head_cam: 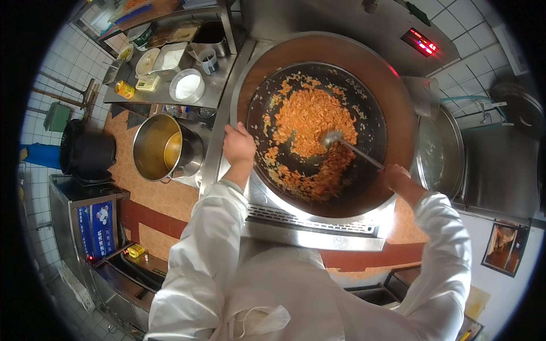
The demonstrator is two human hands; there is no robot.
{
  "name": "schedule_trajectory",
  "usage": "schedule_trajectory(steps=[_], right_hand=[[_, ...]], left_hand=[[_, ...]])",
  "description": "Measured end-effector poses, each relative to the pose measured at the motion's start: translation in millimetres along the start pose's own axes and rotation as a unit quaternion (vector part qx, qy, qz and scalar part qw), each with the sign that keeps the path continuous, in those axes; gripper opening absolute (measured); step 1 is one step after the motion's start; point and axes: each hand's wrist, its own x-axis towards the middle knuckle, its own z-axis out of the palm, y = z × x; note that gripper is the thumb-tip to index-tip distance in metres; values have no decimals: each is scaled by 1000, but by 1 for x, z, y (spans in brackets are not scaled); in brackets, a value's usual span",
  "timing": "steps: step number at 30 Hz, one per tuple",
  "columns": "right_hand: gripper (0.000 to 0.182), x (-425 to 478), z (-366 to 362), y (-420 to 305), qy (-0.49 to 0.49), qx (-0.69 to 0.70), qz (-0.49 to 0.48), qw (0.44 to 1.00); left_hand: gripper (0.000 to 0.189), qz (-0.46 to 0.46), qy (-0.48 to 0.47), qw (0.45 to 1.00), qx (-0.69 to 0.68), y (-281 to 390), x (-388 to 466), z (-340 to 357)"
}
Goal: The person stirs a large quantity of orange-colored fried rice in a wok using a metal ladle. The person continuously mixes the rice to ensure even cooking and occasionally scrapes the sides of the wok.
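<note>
A very large round wok point(362, 179) stands before me, with chopped orange food point(307, 115) and pale bits spread over its dark bottom. My right hand point(394, 174) grips the handle of a metal ladle point(362, 154) at the wok's right side. The ladle's head rests in the food right of the middle; the food just below it is blurred. At the wok's left edge lies my left hand point(239, 144), its fingers against the rim; how tightly they are closed is hard to tell.
Left of the wok are a tall steel pot point(192, 149) with yellowish liquid and a steel shelf point(213, 91) bearing a tub of white powder point(187, 87), trays and a measuring jug point(207, 62). A round steel basin point(441, 149) stands at right, below a tap point(486, 115).
</note>
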Motion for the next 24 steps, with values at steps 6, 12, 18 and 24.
schedule_trajectory(steps=[6, 12, 18, 24], right_hand=[[40, 11, -2, -114, -128, 336, 21, 933], [51, -27, -17, 12, -26, 95, -28, 995], [50, 18, -28, -90, -172, 405, 58, 896], [53, -26, -49, -15, -125, 79, -55, 987]], left_hand=[[40, 18, 9, 1000, -7, 1, 2, 7], [48, 5, 1, 1000, -28, 3, 2, -2], [58, 3, -10, 1000, -27, 14, -5, -6], [58, -11, -16, 999, -35, 7, -5, -12]])
